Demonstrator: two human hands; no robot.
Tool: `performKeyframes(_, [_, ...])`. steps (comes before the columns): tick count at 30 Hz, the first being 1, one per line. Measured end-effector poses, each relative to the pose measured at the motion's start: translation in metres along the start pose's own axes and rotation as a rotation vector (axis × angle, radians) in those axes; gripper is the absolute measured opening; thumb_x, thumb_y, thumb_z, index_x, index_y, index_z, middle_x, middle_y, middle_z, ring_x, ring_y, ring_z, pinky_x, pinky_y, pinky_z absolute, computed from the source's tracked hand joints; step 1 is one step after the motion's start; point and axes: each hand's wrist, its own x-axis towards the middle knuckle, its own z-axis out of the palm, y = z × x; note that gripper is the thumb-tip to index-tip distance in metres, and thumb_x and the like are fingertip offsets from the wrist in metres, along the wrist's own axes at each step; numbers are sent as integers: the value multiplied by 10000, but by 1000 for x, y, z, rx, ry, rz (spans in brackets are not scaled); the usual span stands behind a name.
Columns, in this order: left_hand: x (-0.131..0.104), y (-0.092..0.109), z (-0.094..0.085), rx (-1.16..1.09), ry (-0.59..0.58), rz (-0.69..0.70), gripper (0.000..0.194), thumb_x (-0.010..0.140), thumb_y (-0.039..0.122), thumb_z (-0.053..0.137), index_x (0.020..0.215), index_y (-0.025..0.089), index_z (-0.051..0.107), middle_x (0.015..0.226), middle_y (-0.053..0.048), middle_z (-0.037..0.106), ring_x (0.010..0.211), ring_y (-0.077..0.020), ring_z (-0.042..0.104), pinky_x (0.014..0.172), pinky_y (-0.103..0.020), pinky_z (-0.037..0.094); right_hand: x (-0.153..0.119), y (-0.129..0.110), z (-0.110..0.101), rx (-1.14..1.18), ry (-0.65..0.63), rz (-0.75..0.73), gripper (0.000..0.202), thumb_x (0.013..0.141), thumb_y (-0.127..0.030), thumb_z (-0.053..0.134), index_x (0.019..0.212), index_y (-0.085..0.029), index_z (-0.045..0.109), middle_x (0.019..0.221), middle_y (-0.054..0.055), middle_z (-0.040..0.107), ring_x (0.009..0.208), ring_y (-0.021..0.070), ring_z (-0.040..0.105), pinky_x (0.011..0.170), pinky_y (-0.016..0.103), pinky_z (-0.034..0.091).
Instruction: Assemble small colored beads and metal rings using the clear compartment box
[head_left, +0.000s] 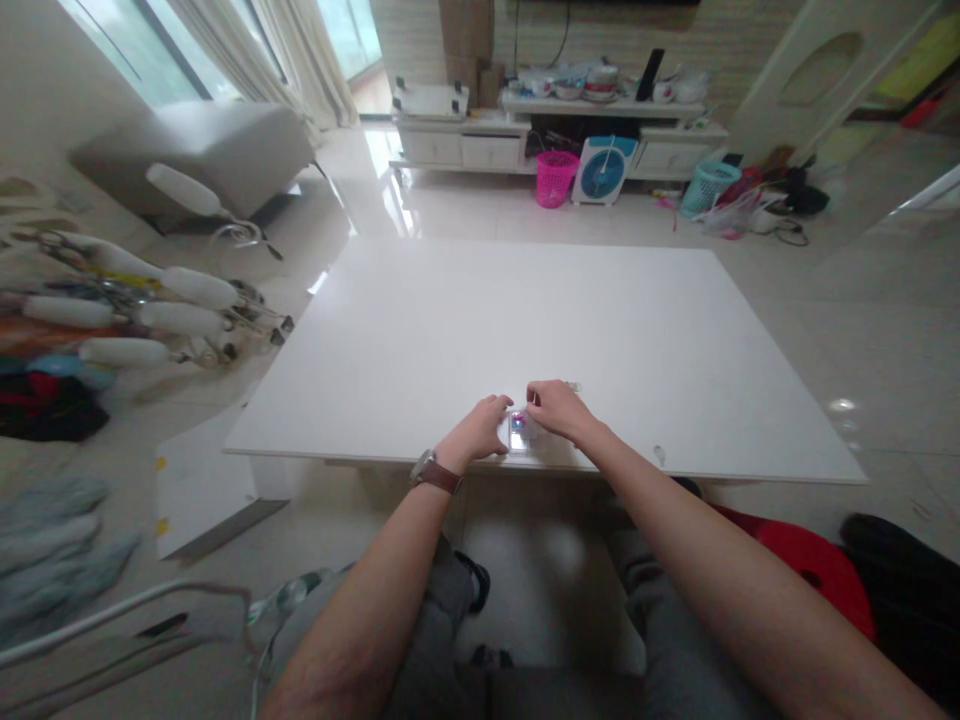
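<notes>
A small clear plastic box [519, 440] with a pink and blue bit inside lies near the front edge of the white table [480, 310]. My left hand [480, 428], a brown-strapped watch on its wrist, curves around the box's left side, thumb near the front and fingers at the back. Just above the box's right side, my right hand [556, 406] is closed in a pinch; what lies between its fingertips is too small to make out. Behind that hand sits a little clear or shiny item [574, 386]. Another small clear piece [659, 455] lies farther right by the edge.
Lamp parts with white shades [184, 318] are piled on the floor at left. Across the room stand a pink basket [556, 180], a blue fan [604, 170] and a teal basket [709, 188] before a white cabinet. A red item [814, 565] is at lower right.
</notes>
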Motion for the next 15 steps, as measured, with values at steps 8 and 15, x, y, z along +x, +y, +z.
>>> performKeyframes(8, [-1,-6,2,129,18,-71,313,771,-27,525,927,155,727,959,-102,662,936,-231,635,909,-346,509,0,2,1,14,25,20,180,857,-186,569,914,-186,740,912,70,749,848,187,643,764,264,420])
performKeyframes(15, [-2,-4,0,108,63,-115,217,818,23,546,826,161,713,833,-85,677,827,-218,634,839,-349,511,1,4,-1,44,55,2,184,844,-170,557,871,-183,739,884,63,749,825,176,642,733,258,407])
